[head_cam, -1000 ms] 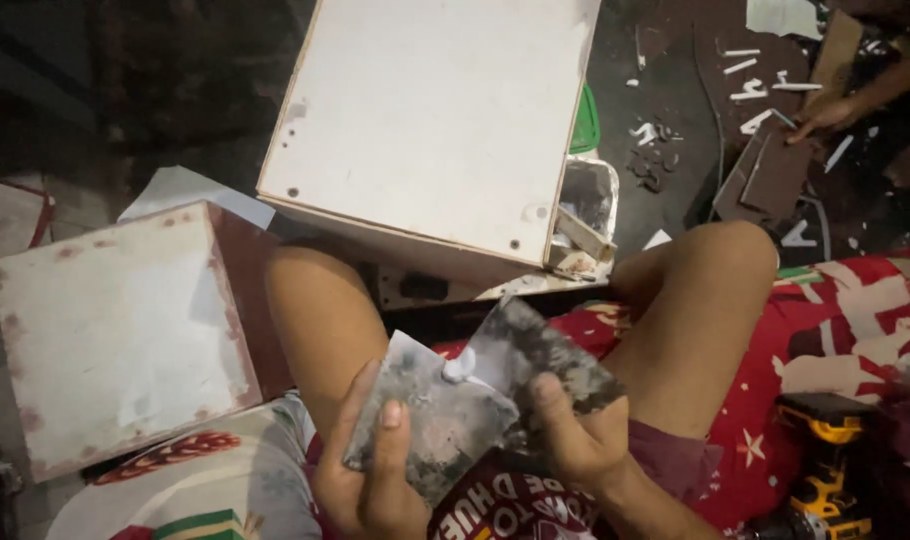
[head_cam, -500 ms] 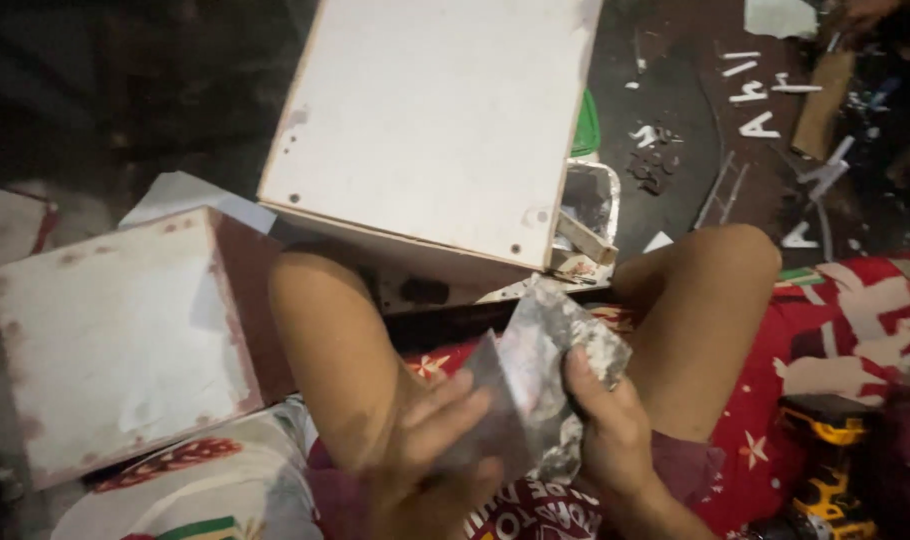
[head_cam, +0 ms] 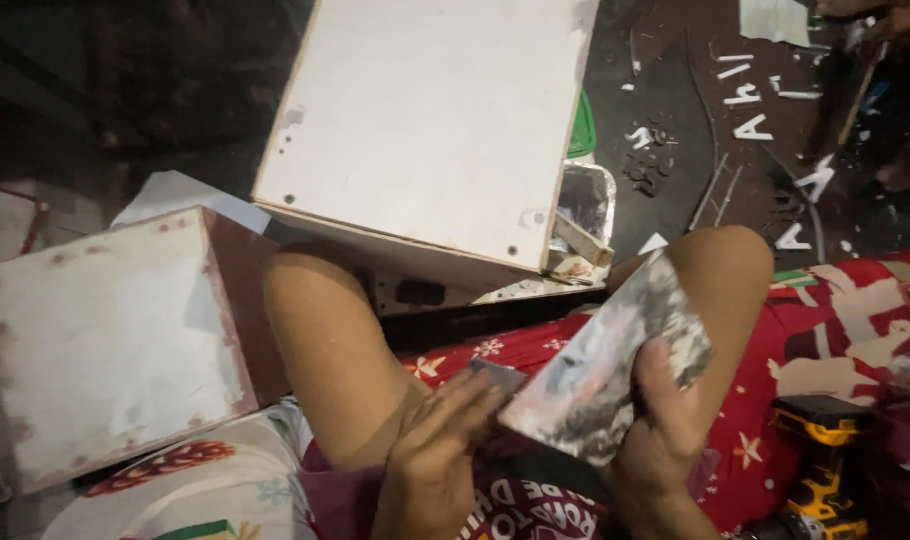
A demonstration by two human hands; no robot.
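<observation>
My right hand (head_cam: 665, 440) grips a worn, grey-and-white smeared sheet, likely sandpaper or a stained board (head_cam: 600, 375), tilted up over my lap. My left hand (head_cam: 435, 455) lies flat beside it, fingers touching a small grey piece (head_cam: 497, 375) at the sheet's lower left edge. Both hands rest between my bare knees, above a red patterned cloth (head_cam: 515, 350).
A large white wooden panel (head_cam: 425, 120) leans ahead of my knees. A white box with dark red sides (head_cam: 105, 340) stands at left. A yellow cordless drill (head_cam: 820, 460) lies at lower right. Scraps and white cut-outs (head_cam: 755, 125) litter the dark floor; another person's hand (head_cam: 890, 20) is at the top right.
The sheet has turned and risen toward my right knee in my right hand. My left hand has let go of its left side and now lies flat at its lower edge.
</observation>
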